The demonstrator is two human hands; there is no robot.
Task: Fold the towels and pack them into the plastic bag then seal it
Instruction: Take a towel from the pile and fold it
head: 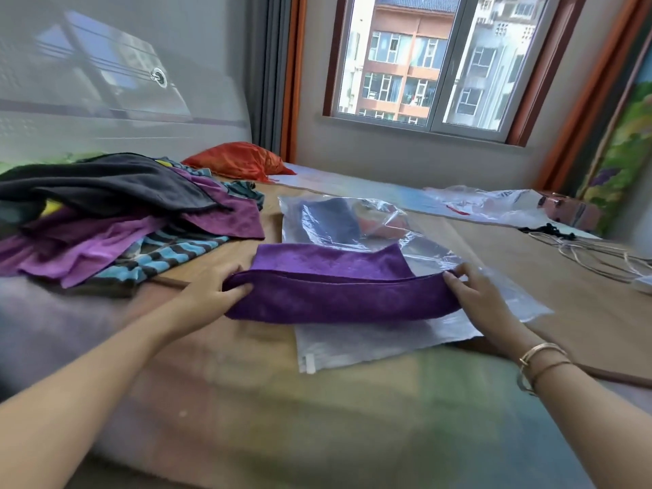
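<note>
Purple towel (338,294) lay on plastic bag (370,340), long axis 9-to-3. Left hand (211,291) pinched 9 end, right hand (476,294) pinched 3 end. Bag mouth toward 6, nearest both hands.

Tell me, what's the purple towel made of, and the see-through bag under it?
The purple towel looks like soft microfibre cloth: fuzzy, matte, bending limply between both hands. The bag looks like thin clear plastic: shiny, wrinkly, with a zip strip along one edge.
</note>
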